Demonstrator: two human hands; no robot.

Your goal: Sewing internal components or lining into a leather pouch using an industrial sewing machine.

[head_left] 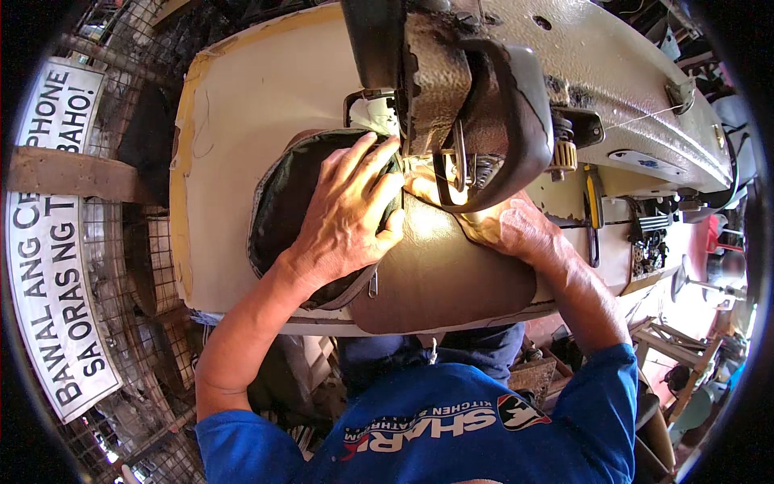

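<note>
Left hand (347, 206) lies, fingers slightly spread, over dark zippered pouch (278, 218); sewing machine (524, 105) partly hides right hand (504, 226), grip unclear.

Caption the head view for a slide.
Left hand on a dark zippered piece, right hand on brown material, at a sewing machine.
</note>
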